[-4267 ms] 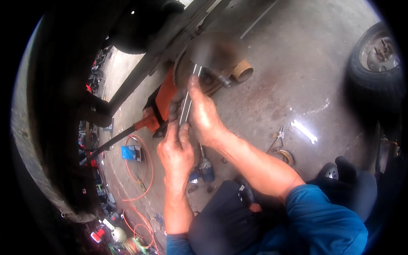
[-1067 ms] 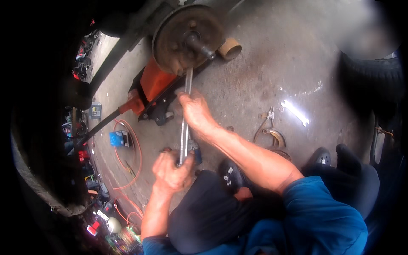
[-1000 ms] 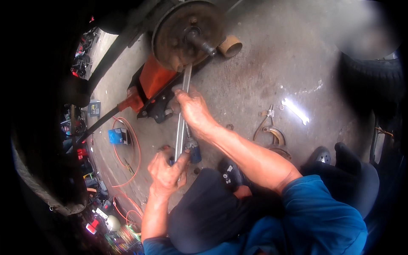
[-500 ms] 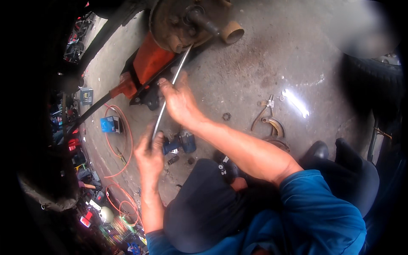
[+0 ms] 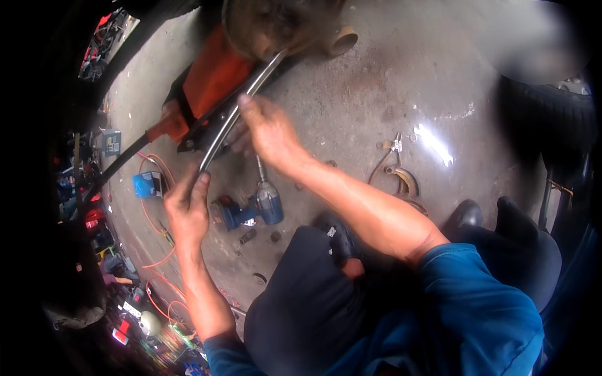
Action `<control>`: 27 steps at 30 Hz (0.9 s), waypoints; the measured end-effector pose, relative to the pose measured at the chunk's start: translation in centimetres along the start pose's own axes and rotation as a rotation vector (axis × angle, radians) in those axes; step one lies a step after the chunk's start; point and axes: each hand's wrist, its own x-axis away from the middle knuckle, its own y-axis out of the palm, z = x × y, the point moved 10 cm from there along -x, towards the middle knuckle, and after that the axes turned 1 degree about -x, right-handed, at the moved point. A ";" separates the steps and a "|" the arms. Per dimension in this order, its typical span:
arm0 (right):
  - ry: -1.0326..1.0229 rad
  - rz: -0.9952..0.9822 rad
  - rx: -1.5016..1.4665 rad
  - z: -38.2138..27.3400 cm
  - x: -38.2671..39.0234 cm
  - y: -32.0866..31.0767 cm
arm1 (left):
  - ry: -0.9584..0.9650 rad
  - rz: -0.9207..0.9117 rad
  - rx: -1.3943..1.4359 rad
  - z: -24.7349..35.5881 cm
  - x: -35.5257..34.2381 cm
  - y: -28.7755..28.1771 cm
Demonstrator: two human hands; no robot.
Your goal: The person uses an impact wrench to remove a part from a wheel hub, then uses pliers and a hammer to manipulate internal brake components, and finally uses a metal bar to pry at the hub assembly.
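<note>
A long steel bar [image 5: 241, 109] runs slantwise from the rusty brake hub [image 5: 263, 25] at the top of the scene down toward the person. The left hand [image 5: 187, 207] is closed around the bar's lower end, thumb up along the shaft. The right hand [image 5: 266, 128] is wrapped over the bar's middle, ahead of the left hand and nearer the hub, fingers curled on the metal. Beyond the right hand, touching or just beside the bar, sits an orange floor jack [image 5: 210, 81], its dark handle [image 5: 119, 166] reaching out past the left hand. Between the two forearms, on the concrete floor [image 5: 376, 88], lies a blue cordless impact wrench [image 5: 251, 210]. Outboard of the right forearm lies a curved brake shoe [image 5: 404, 182]. A dark tyre [image 5: 549, 116] stands well apart, further right.
</note>
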 end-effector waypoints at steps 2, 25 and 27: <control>0.051 0.093 -0.033 0.0 -0.4 -1.6 | 0.055 0.009 -0.008 1.5 -1.1 1.3; -0.060 0.278 0.337 -3.9 -0.3 -7.9 | 0.456 0.197 -0.201 8.4 1.1 8.3; -0.009 0.382 0.404 -3.9 0.0 -8.6 | 0.450 0.148 -0.164 7.0 1.0 9.7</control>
